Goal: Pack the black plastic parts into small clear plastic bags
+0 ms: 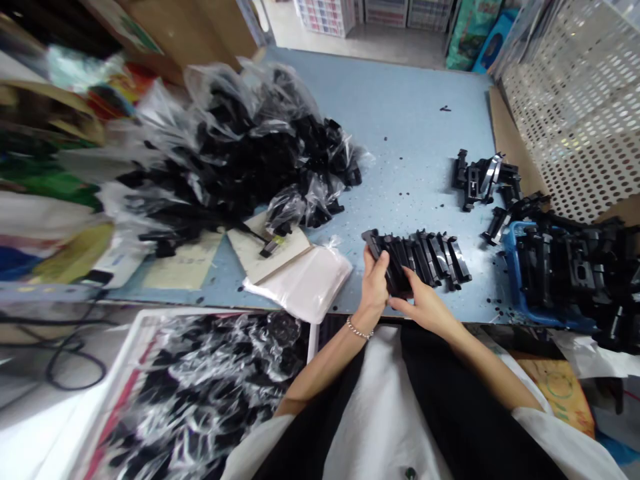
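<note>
My left hand (374, 285), with a beaded bracelet at its wrist, is closed round the left side of some long black plastic parts (395, 272). From the right, my right hand (424, 304) grips the near end of the same parts, its thumb and fingers on either side. How many parts are between the hands I cannot tell. Right beside them, more black plastic parts (443, 259) lie side by side in a row on the blue table. Left of my hands is a stack of clear plastic bags (320, 280) at the table's front edge.
A heap of bagged black parts (240, 153) covers the table's left. At right stand a blue basket (513, 267) full of black parts, loose parts (480, 177) and a perforated white crate (585, 113). Below the front edge, a white-rimmed bin (133, 333) holds bagged parts.
</note>
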Tool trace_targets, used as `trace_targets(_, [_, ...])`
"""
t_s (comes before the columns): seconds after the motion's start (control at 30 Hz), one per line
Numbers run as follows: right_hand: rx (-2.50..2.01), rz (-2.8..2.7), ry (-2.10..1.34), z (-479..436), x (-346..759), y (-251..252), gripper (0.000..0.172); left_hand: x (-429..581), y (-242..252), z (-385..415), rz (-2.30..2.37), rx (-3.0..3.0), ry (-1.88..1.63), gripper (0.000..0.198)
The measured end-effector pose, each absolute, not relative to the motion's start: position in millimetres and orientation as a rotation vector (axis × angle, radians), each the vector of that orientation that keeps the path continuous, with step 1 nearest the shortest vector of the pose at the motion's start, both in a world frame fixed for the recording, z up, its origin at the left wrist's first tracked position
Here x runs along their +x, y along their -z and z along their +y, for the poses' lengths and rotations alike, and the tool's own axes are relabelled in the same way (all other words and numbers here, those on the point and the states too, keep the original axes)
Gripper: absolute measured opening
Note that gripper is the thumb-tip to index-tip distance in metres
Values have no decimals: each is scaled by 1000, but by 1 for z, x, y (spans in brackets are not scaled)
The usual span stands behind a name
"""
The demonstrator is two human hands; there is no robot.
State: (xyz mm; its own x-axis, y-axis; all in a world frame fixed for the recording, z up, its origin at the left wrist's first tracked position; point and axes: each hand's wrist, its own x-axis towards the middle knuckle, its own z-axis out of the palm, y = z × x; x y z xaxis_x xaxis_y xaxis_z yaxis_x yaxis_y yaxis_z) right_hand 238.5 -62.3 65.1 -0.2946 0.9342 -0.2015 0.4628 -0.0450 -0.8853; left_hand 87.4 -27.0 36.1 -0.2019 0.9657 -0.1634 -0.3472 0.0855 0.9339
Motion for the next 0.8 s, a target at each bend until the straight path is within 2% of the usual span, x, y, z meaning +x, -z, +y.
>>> trace_targets(0.2, [-1331, -1178, -1761, -59, 217, -53, 50, -6, -28, -65, 1756, 1516, -1257, 51])
trace_targets(0.3, [-1231, -994, -1871, -55, 206, -51, 45, -55, -15, -77, 1993, 1731, -1004, 28])
trace_targets(0.37, [-1182, -933, -1927, -53, 192, -49, 43, -75, -6, -75, 2015, 1744, -900, 16])
trace_targets(0.43, [-1135, -898, -1985, -52, 178, -47, 40, -88, -1, -65, 2023, 1659, -905, 14])
trace_targets(0.67, [-939, -740, -2210, -38, 142, -47, 36, -121, -5, -41, 1723, 1083, -951, 33])
trace_targets(0.8, [-828, -667, -2377, -25, 104, -42, 34, -119, -11, -46, 1749, 1215, -996, 20])
